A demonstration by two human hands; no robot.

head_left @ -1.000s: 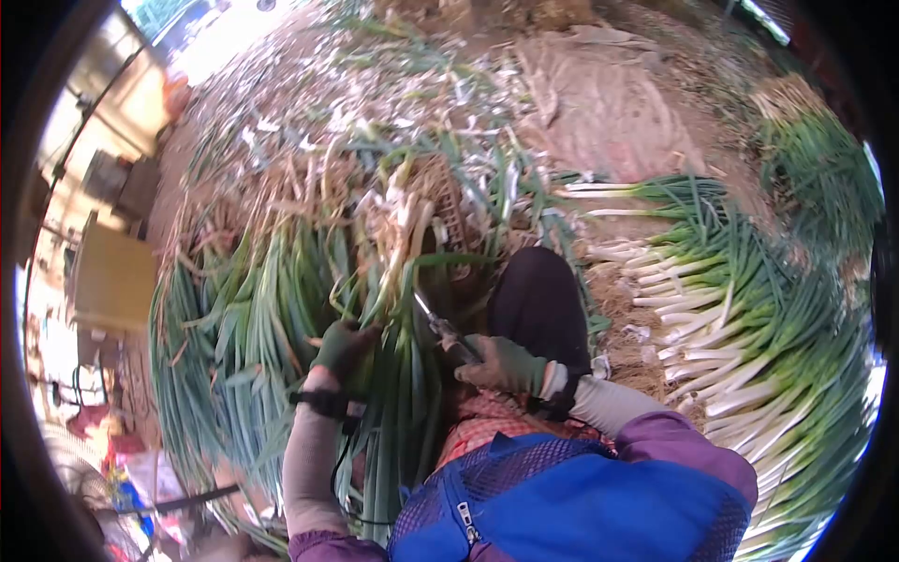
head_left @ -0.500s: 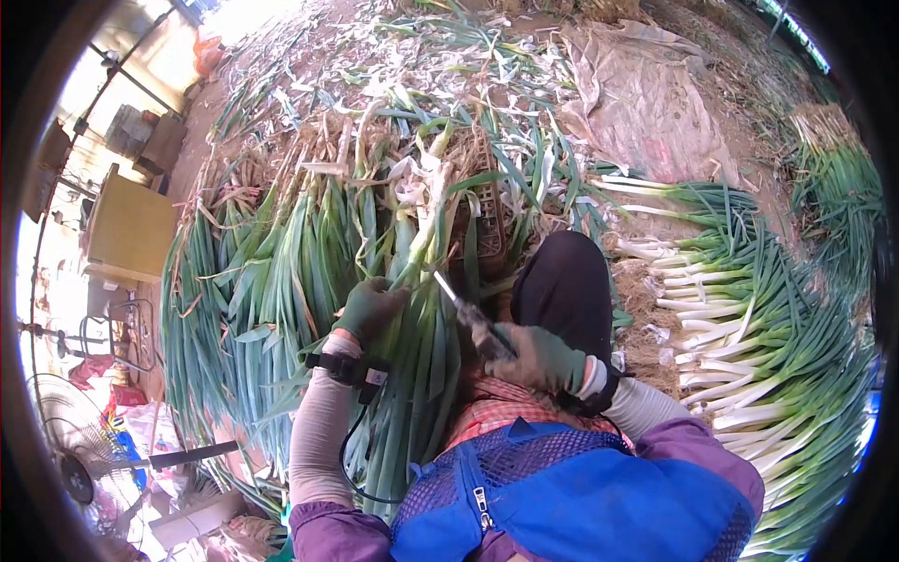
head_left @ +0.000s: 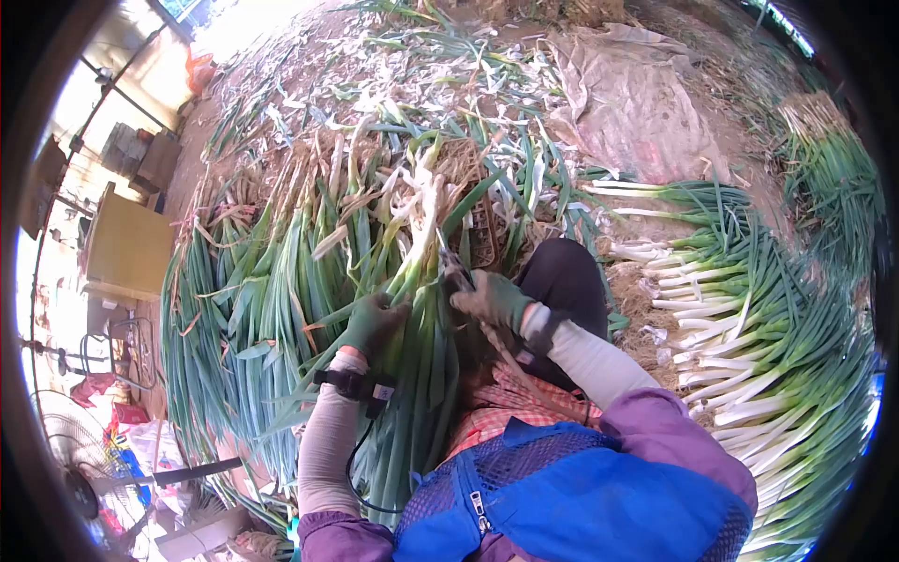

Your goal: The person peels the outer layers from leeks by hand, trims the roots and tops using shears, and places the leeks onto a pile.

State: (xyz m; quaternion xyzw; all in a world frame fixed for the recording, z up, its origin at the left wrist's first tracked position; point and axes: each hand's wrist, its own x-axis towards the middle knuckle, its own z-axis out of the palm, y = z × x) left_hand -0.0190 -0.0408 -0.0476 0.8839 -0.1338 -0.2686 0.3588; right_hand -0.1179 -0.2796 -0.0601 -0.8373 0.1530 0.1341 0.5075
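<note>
Across the lap, gripped a bunch of green onions with the left hand, gloved fingers wrapped round the stalks. Closed the right hand, also gloved, around a knife touching the same bunch. Saw no readable writing. Beside the right knee, a trimmed pile; behind, a basket.
</note>
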